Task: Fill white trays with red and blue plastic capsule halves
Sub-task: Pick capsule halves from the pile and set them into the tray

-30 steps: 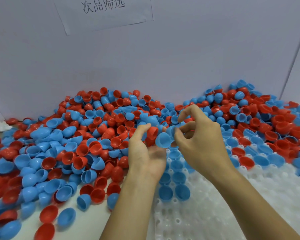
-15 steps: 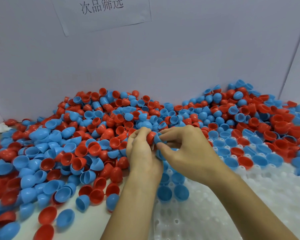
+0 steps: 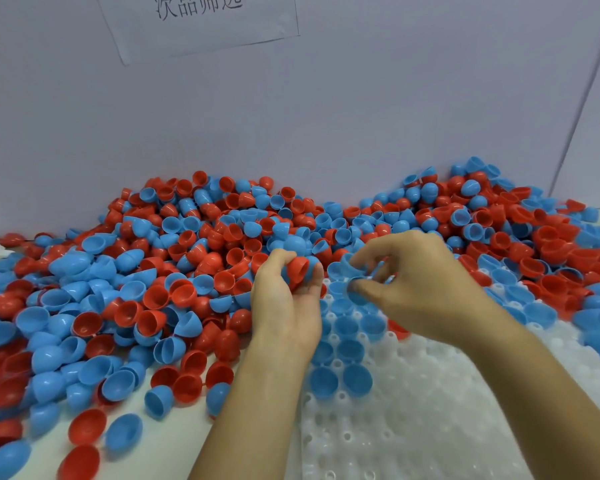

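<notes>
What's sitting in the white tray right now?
Blue capsule halves fill two columns of the white tray's pockets near its left edge, open side up. The right hand and left hand cover the far pockets, and loose halves overlie the far edge.

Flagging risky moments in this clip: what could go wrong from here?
The left hand grips several halves at once, a red half outermost; one may slip out. The loose pile overlaps the white tray, so strays could roll into empty pockets. The right hand pinches a blue half, a small grip.
</notes>
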Motion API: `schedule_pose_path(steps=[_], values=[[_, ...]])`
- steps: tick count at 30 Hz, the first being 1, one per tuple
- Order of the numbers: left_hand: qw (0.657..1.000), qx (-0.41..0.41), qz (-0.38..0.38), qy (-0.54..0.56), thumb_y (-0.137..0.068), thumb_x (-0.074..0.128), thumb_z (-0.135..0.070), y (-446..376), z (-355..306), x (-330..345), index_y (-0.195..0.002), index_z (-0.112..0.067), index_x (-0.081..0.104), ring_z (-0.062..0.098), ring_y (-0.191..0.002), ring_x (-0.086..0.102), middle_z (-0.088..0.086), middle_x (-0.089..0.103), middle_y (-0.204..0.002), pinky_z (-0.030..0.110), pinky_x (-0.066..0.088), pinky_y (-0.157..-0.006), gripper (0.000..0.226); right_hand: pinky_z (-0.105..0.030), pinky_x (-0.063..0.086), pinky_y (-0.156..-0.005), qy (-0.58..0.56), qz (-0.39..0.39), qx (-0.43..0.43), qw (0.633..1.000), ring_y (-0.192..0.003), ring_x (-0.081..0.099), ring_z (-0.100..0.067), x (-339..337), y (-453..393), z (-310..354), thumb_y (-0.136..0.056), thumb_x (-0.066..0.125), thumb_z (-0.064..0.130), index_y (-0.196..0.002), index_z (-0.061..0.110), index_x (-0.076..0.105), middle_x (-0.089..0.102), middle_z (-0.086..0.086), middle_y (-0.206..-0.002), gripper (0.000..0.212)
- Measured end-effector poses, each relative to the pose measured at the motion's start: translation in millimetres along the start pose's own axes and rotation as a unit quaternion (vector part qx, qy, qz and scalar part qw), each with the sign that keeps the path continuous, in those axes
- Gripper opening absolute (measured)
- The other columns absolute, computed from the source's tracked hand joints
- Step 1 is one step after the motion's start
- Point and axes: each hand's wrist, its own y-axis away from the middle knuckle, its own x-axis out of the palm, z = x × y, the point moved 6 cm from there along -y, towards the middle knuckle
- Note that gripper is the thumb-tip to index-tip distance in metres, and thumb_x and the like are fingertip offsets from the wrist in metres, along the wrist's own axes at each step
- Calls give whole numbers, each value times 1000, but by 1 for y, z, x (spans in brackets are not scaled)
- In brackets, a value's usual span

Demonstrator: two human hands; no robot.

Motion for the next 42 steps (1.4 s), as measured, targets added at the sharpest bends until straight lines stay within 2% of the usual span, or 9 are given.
schedule_pose_path(steps=[3, 11, 21, 24, 29, 32, 35, 38, 42], values=[[1000, -13, 5, 13, -87, 59, 3, 2, 0, 0, -71, -7, 54, 16, -66, 50, 7, 49, -69, 23, 56, -57, 20, -10, 47, -54, 41, 52, 27, 997, -61, 63, 5, -13, 3, -11, -78, 83, 30, -76, 31, 66, 67, 11, -63, 17], [1000, -18, 7, 19, -88, 59, 4, 6, -1, 3, -71, -6, 55, 16, -67, 52, 8, 51, -72, 22, 57, -59, 20, -12, 35, -42, 196, 284, 96, 934, -55, 57, -5, 20, 22, -15, -78, 82, 33, -71, 31, 64, 60, 13, -67, 19], [999, -32, 28, 18, -87, 60, 2, 9, 0, 6, -72, -6, 56, 19, -71, 55, 10, 53, -77, 25, 58, -59, 18, -17, 45, -58, 195, 329, 114, 917, -71, 61, -2, 22, 28, -19, -80, 79, 42, -101, 34, 76, 64, 20, -75, 22], [998, -40, 46, 11, -87, 60, 3, 11, 0, 9, -71, -4, 59, 21, -70, 59, 12, 56, -78, 25, 58, -59, 17, -17, 53, -67, 141, 268, 70, 951, -72, 66, 2, 6, 18, -16, -90, 69, 38, -95, 37, 77, 70, 23, -81, 9], [992, -39, 106, -58, -87, 54, 4, 14, 4, 18, -52, -9, 68, 17, -62, 65, 10, 60, -69, 24, 57, -58, 40, -24, 53, -67, -92, -48, 34, 994, -68, 66, -3, -5, -3, -5, -89, 64, 46, -113, 39, 65, 70, 8, -80, 25], [983, -56, 145, -92, -85, 47, 9, 17, 8, 23, -56, -12, 71, 24, -85, 66, 15, 64, -84, 27, 59, -63, 43, -19, 51, -62, -147, -39, 36, 988, -65, 65, -6, 9, -3, -4, -87, 70, 43, -117, 45, 59, 68, 8, -86, 32], [979, -53, 148, -130, -85, 43, 12, 18, 11, 23, -77, -7, 67, 17, -69, 68, 13, 67, -80, 26, 58, -60, 32, -28, 55, -69, -158, -68, 50, 984, -74, 68, -13, 7, -4, -9, -88, 73, 30, -101, 38, 63, 69, 7, -85, 18], [986, -46, 105, -118, -85, 44, 12, 14, 9, 17, -90, -3, 64, 22, -79, 68, 19, 68, -91, 25, 58, -61, 26, -40, 60, -80, -212, -111, 82, 968, -82, 72, -17, -1, -4, -16, -88, 73, 22, -97, 24, 67, 73, 1, -89, 11], [982, -53, 55, -174, -86, 46, 9, 13, 9, 9, -88, -2, 64, 15, -61, 55, 12, 60, -76, 18, 47, -44, 21, -27, 61, -75, -242, -154, 77, 955, -78, 71, -7, -10, -2, -15, -85, 77, 18, -88, 21, 68, 73, 6, -86, 10]])
